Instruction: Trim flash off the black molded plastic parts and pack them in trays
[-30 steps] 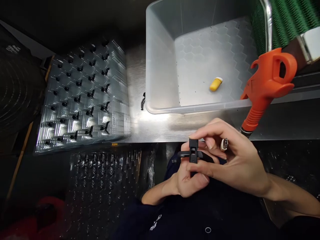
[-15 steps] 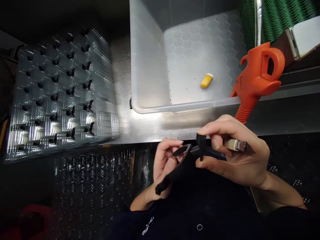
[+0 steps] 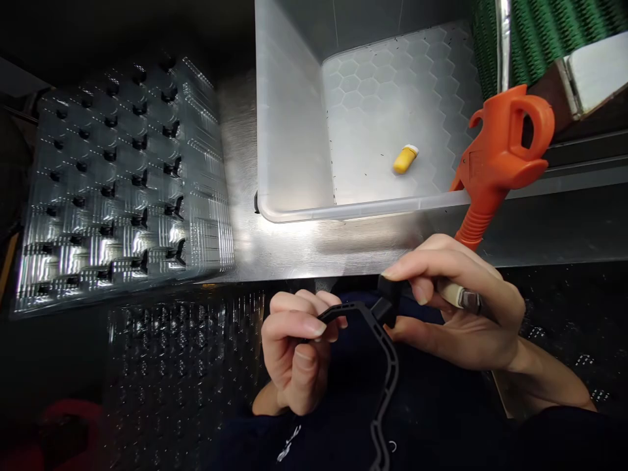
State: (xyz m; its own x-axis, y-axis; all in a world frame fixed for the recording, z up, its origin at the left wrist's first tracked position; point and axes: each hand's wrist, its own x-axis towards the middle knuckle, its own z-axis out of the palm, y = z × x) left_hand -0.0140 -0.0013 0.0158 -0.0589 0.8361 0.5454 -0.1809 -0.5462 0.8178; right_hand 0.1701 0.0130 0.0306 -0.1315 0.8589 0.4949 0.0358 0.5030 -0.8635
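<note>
A curved black plastic part [image 3: 389,353] with slots along its edge hangs between both hands, just in front of the metal table's near edge. My left hand [image 3: 297,347] pinches one end of it between fingers. My right hand [image 3: 461,307] grips the block-like black end between thumb and forefinger. Tucked in the right palm under the curled fingers is a small cream-coloured tool [image 3: 456,296] with a dark tip, partly hidden by the fingers.
A translucent bin [image 3: 294,131] holds a small yellow piece [image 3: 405,159]. An orange air gun [image 3: 500,157] hangs over its right rim. Stacked clear trays [image 3: 206,196] with black parts stand left; another tray [image 3: 186,366] lies lower left.
The black part has turned, so its long slotted arm now hangs downward. My left hand has moved left and changed its hold. My right hand has shifted only slightly.
</note>
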